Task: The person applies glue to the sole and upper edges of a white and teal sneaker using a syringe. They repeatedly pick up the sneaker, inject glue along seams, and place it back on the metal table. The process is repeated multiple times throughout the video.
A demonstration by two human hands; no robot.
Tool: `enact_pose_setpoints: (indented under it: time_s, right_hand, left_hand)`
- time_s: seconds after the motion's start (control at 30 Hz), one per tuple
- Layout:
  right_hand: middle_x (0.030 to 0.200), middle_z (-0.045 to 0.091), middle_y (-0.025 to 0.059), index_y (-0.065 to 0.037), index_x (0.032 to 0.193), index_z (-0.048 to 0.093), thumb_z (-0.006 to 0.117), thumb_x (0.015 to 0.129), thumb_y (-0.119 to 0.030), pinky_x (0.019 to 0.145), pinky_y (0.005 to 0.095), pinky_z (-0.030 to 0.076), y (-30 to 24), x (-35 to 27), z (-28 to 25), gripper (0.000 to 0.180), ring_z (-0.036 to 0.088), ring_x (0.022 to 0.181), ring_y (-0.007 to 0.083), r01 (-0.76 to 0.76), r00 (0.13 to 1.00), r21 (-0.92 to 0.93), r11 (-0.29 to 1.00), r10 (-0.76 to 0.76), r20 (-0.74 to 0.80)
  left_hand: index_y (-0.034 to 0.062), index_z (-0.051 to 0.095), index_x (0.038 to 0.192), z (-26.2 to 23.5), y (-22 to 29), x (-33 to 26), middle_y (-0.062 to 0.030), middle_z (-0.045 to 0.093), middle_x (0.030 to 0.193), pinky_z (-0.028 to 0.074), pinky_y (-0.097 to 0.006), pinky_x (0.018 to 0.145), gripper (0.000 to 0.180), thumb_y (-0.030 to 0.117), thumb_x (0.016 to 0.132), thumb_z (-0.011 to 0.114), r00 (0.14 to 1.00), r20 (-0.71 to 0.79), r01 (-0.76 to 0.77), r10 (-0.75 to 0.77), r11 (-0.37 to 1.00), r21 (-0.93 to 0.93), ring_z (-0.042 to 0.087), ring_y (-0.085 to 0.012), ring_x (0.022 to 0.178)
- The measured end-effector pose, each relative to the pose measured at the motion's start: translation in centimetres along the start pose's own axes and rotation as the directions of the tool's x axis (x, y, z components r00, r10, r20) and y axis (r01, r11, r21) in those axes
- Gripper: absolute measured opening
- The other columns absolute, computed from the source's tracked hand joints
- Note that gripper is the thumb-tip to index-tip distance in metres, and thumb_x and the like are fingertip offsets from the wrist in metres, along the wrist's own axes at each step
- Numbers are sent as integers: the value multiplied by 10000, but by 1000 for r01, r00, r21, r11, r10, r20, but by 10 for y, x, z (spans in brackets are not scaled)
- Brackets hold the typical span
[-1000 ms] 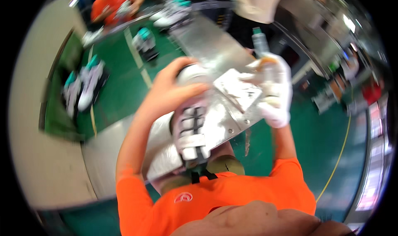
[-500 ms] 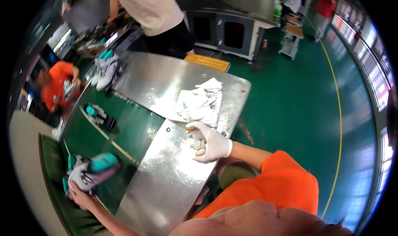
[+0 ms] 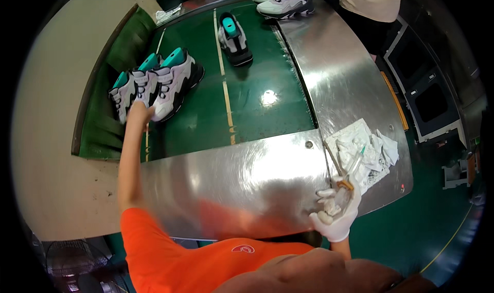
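Head view, looking down on a shoe line. The steel desk point(image 3: 242, 180) fills the lower middle and bends up the right side; behind it runs a green belt point(image 3: 257, 113) with a yellow stripe. On the belt, at the far left, lies a pair of white, grey and teal shoes point(image 3: 154, 84), side by side and touching; a single shoe point(image 3: 234, 38) stands farther along, and another pair point(image 3: 285, 0) sits at the top beside a second person point(image 3: 373, 0) in a pale top.

The left hand point(image 3: 140, 110), bare, reaches across the belt to the near pair and rests on its closest shoe. Whether its grip has closed on the shoe cannot be told, since the fingers lie against the upper and are partly hidden.

The right hand point(image 3: 337, 210), in a white glove, is over the desk's near right edge, grip clenched on a thin brush point(image 3: 352, 169) that points toward a heap of stained rags point(image 3: 368, 151) just beside it.

Risks, as judged: the left arm is at full stretch, so a loose hold could drag one shoe and topple its mate off the belt's far side. The brush, if wet, could drip on the desk or smear a shoe brought close to it.
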State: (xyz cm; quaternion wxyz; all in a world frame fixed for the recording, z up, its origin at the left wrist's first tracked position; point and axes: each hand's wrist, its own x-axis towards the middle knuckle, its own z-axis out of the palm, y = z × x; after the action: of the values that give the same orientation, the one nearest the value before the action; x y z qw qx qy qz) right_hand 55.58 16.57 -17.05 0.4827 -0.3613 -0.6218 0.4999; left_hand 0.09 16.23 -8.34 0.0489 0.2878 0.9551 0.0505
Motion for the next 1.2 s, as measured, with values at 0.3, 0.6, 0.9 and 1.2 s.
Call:
enact_pose_setpoints:
  time_s: [0.3,0.6,0.9,1.2]
  right_hand:
    - [1255,498,213,37,1483,205,849,522,-85,777,342,505,-6,2,-6,1164,564,872,223,8,1000,-42,999,-6,31]
    - [1119,583,157,26,1442,322,842,576,-162,857,358,509,-12,15,-6,1027,620,959,247,21,1000,-301,954,-15,24]
    - [1203,564,119,-10,1456,341,757,592,-87,806,282,517,-71,2,-36,962,606,910,147,-269,944,-236,934,304,128]
    - [1004,621,95,0,1463,329,675,608,-85,834,293,510,-80,2,-32,926,616,814,125,-220,929,-464,858,330,170]
  left_hand:
    - [-108,372,1370,1,292,113,-279,607,1234,502,-403,952,1049,689,753,662,942,-243,-286,230,931,-227,611,-406,1133]
    - [20,376,1300,18,257,-26,-298,574,1214,504,-447,910,625,159,785,702,594,-336,-794,731,601,-93,591,-462,1078]
    - [205,572,1090,-17,35,-271,-202,571,1281,461,-556,984,285,193,819,661,-159,-212,-973,964,-117,198,583,-388,1164]
    - [231,521,1090,20,-12,-301,-171,571,1306,450,-522,1032,311,184,821,670,-85,-331,-990,940,-41,138,586,-370,1181]
